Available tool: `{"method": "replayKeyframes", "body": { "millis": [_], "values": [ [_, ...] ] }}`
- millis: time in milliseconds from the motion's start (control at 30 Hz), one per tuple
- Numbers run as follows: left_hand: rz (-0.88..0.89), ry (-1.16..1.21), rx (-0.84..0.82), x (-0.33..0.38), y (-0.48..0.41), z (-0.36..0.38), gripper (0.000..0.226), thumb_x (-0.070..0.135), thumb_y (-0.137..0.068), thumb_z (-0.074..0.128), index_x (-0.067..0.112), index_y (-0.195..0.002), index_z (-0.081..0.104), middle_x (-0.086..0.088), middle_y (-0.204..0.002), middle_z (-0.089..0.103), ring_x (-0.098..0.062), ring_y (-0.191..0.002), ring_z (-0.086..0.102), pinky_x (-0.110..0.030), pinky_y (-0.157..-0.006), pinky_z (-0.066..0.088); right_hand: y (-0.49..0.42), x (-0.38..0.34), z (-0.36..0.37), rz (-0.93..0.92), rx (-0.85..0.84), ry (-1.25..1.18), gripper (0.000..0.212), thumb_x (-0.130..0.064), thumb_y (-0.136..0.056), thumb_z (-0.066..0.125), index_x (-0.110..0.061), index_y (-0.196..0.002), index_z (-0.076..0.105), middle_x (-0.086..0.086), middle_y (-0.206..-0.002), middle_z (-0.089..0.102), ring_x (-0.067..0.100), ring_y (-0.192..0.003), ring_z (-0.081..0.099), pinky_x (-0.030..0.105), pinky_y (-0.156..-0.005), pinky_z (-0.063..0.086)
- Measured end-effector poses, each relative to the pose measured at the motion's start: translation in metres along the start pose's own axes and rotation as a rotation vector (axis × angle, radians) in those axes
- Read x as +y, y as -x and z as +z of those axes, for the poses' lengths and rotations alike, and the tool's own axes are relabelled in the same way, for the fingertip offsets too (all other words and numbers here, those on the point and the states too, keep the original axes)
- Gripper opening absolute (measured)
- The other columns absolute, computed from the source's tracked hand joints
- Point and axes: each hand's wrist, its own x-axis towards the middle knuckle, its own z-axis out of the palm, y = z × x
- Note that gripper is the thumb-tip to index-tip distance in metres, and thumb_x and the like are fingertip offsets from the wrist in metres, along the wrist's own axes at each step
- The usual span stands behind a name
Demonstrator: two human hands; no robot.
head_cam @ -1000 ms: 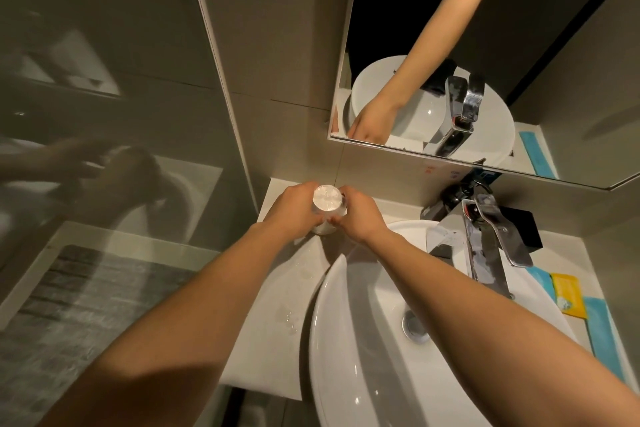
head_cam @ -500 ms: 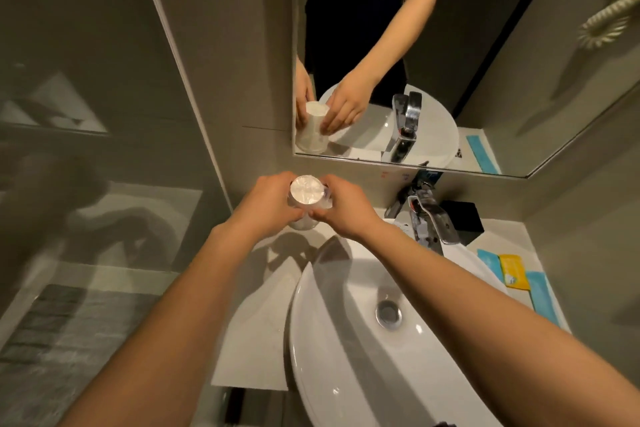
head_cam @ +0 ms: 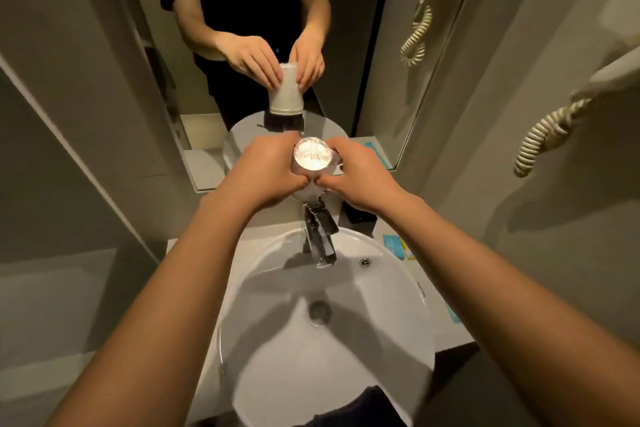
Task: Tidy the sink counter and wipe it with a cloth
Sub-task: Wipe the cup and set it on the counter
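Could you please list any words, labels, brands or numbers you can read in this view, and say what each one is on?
None can be read.
Cup held by left hand and right hand: no legible print.
Blue and yellow packets beside the sink: print too blurred to read.

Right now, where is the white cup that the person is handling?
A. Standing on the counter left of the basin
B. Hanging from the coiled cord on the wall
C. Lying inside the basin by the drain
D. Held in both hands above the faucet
D: the left hand and right hand both grip the cup, which is raised over the faucet, as the mirror also shows.
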Motion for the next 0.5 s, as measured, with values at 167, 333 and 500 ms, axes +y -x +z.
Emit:
{"method": "replayKeyframes", "body": {
  "millis": [167,333,500],
  "values": [
    [0.077,0.038,-0.026,0.072,-0.028,0.03,0.048,0.031,-0.078,0.08,0.014,-0.12,0.063,-0.01,-0.111,0.071,-0.031,-0.102,0.064,-0.037,-0.077,0.05,0.027,0.051,-0.057,0.091,0.074,0.021,0.051,-0.021,-0.081,0.08,-0.017,-0.128,0.061,0.002,-0.12,0.067,0.018,-0.103,0.06,0.031,-0.083,0.047],
    [0.086,0.093,-0.075,0.126,-0.051,0.09,0.044,0.026,-0.081,0.075,0.011,-0.12,0.062,-0.015,-0.116,0.07,-0.036,-0.107,0.064,-0.04,-0.083,0.05,0.044,0.118,-0.083,0.181,0.093,0.025,0.047,-0.015,-0.081,0.081,-0.016,-0.124,0.062,0.002,-0.118,0.067,0.011,-0.095,0.053,0.022,-0.071,0.034],
    [0.052,0.149,-0.139,0.151,-0.075,0.155,0.038,0.024,-0.084,0.072,0.009,-0.116,0.06,-0.016,-0.116,0.069,-0.036,-0.107,0.063,-0.038,-0.081,0.048,0.046,0.183,-0.087,0.27,0.067,-0.002,0.044,-0.012,-0.082,0.079,-0.016,-0.122,0.062,0.0,-0.113,0.065,0.019,-0.101,0.06,0.027,-0.078,0.039]
  ]
}}
